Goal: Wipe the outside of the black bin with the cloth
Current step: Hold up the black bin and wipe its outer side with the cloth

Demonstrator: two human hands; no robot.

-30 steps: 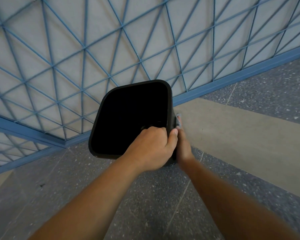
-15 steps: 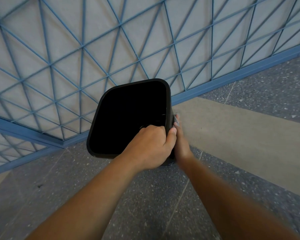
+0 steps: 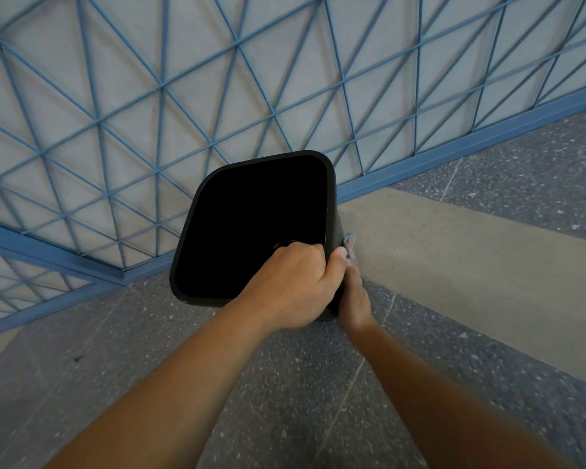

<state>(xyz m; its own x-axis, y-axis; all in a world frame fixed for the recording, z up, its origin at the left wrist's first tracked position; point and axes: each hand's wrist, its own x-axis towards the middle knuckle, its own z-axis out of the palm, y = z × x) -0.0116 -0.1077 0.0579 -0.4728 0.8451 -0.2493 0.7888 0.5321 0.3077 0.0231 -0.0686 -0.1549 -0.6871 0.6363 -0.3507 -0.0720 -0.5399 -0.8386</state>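
The black bin point(image 3: 251, 225) is a square plastic tub seen from above, its dark inside facing me. My left hand point(image 3: 295, 286) grips the bin's near right rim, fingers curled inside and thumb over the edge. My right hand point(image 3: 354, 299) lies against the bin's right outer wall, mostly hidden behind my left hand. A small bit of the grey cloth point(image 3: 349, 243) sticks out beyond its fingertips, pressed to the wall. How the right fingers lie on the cloth is hidden.
A blue metal lattice fence point(image 3: 217, 96) with a blue base rail stands just behind the bin. The floor is speckled grey stone point(image 3: 285, 401) with a plain beige strip point(image 3: 454, 248) running to the right.
The bin has shifted slightly. My right hand has slid a little along the bin's right wall with the cloth; my left hand keeps its grip on the rim.
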